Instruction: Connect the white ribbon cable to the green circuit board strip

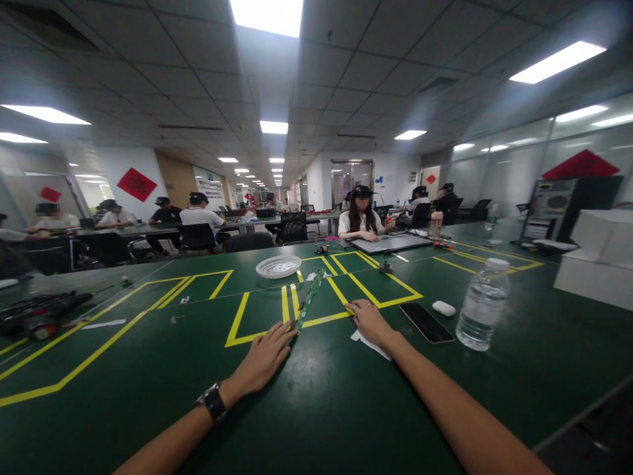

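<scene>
A long, narrow green circuit board [309, 300] lies at a slant on the green table, across the yellow tape lines. My left hand [267, 356] rests palm down at its near end, with fingers stretched out and the fingertips touching or just beside that end. To the right of the board, my right hand [370, 321] lies on the table by the yellow tape, fingers slightly bent and apart, with nothing seen in them. A strip of white paper [373, 346] sticks out from under this hand and wrist. A white slotted plate [278, 266] stands beyond the board.
A black phone [426, 322], a white earbud case [444, 308] and a water bottle [483, 305] stand right of my right arm. White boxes [593, 277] are at the far right. Black tools [44, 313] lie at left. A co-worker [363, 218] sits opposite behind a grey panel [390, 243].
</scene>
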The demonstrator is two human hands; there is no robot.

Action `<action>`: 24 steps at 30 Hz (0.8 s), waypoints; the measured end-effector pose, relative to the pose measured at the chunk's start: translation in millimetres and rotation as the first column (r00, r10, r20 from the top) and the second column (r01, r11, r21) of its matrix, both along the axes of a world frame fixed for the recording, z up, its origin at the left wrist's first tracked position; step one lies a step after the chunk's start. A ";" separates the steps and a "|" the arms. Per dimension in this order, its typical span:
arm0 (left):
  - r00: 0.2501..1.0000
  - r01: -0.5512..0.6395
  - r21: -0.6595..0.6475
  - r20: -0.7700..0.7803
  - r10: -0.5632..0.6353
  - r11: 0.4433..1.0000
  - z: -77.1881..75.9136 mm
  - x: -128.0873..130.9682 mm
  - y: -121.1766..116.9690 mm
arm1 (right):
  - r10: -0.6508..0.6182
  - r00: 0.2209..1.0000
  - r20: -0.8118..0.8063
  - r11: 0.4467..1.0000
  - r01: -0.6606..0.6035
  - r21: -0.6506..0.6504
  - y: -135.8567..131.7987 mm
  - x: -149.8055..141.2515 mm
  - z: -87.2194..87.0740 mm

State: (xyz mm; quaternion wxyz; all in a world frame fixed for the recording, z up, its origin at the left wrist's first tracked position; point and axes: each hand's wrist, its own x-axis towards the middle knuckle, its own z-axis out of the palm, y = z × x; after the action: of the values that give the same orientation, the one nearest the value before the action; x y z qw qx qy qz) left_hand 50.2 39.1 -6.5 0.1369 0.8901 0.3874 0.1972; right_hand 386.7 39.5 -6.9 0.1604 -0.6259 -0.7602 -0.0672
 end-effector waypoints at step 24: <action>0.975 0.192 -0.052 0.123 -0.184 0.980 19.9 2.0 -14.1 | -0.233 0.972 0.002 0.972 0.233 0.021 -11.1 -11.2 14.2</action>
State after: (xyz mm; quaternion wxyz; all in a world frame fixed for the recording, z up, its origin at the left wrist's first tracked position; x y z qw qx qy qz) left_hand 52.2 25.0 13.4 0.2056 0.9049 0.2986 0.2231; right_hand 375.5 28.4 7.3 0.1561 -0.7091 -0.6810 -0.0948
